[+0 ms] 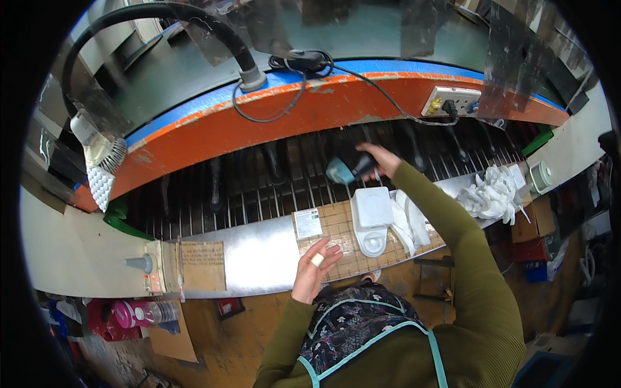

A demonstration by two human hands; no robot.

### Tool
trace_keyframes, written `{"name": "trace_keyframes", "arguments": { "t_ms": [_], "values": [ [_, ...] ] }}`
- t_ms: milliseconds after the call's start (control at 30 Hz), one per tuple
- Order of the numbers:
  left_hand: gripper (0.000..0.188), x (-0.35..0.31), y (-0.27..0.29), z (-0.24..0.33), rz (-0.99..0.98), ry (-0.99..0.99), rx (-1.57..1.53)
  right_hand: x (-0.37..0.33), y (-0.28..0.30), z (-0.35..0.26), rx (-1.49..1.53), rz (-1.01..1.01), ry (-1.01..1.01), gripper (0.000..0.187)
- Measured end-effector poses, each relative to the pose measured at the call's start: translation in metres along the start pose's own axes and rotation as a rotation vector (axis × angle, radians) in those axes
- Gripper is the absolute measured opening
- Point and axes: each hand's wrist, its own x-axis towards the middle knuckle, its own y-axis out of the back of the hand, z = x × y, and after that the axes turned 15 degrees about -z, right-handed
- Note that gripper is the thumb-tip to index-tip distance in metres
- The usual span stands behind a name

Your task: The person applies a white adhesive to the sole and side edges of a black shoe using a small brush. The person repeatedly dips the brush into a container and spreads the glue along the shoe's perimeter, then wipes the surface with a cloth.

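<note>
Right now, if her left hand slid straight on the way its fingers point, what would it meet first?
Probably the white plastic container on the gridded mat: the left hand points up and right toward it. Depth is hard to judge.

Single view: head-worn fisheye camera, left of pair. Looks steeply down and forward from above wearer's chest. Forearms enter from lower edge. Close range on metal work counter (pixel 259 249); grated conveyor (pixel 259 187) and orange-blue rail (pixel 336 103) farther ahead. Straight edges bow toward dark circular rim. No second view, no shared area.
</note>
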Motion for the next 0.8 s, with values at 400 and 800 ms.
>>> {"name": "trace_keyframes", "arguments": {
  "t_ms": [400, 800],
  "values": [
    [0.076, -0.007, 0.047, -0.008, -0.511, 0.122, -0.737, -0.168, -0.171, 0.087, -0.311, 0.205, 0.371, 0.027],
    [0.12, -0.035, 0.022, 0.115, -0.526, -0.728, -0.154, -0.185, -0.16, 0.206, -0.867, 1.087, -0.164, 0.014]
  ]
}}
